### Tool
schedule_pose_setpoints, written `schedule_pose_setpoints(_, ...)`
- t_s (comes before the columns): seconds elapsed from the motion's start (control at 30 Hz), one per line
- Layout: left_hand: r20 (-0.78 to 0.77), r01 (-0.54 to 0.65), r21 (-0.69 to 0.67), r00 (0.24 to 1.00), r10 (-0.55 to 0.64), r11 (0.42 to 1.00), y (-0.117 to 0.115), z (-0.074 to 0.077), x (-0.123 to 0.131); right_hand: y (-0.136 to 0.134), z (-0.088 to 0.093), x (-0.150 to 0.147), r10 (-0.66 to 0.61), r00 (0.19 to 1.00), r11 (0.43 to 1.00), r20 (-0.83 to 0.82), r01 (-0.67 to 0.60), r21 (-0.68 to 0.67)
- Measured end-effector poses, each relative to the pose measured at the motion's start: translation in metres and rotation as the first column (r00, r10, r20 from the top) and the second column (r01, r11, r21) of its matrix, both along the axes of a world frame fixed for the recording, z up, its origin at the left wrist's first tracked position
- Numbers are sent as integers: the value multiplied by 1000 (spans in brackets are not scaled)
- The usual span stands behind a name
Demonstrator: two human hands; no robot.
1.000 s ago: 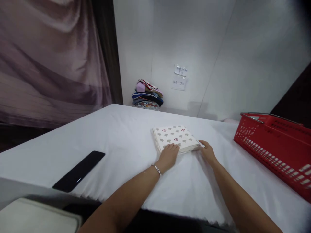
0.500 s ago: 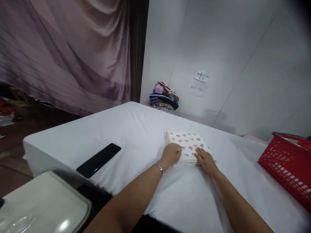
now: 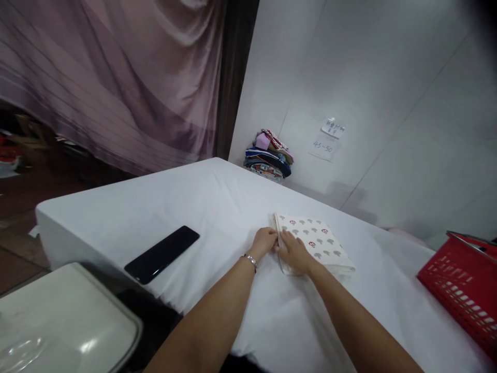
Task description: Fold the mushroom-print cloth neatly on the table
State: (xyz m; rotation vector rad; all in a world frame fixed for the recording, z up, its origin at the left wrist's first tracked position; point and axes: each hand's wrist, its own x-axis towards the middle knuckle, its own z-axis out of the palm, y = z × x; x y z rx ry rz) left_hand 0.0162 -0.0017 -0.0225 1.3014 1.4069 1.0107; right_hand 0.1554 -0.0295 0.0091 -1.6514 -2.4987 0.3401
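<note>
Beige rounded lid [image 3: 66,321] sitting nearest, well left of both hands. Left hand [image 3: 265,242], bracelet [image 3: 250,259] on wrist, curling fingers against left edge of folded patterned cloth [image 3: 316,243]; cannot tell whether it is pinching cloth. Right hand [image 3: 295,252] lying flat and unclenched on cloth's near-left corner, just beside left hand. Cloth lying on white table [image 3: 217,207]. Black phone [image 3: 162,253] lying left of hands. Red basket [image 3: 462,290] sitting well right. Stack of folded clothes [image 3: 268,155] lying far beyond, against wall.

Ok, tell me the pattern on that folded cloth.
Cream folded cloth: grey and red tree-like prints; head view.
</note>
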Motion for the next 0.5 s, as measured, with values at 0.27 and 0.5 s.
schedule_pose_setpoints(0.27, -11, -36, 0, 999, 36, 999, 12, -2, -7, -8, -9, -2, 32, 990, 999, 135, -28, -27)
schedule_pose_setpoints(0.5, -281, -99, 173, 949, 145, 980, 37, 14, -11, -5, -11, -2, 18, 993, 999, 113, -15, -33)
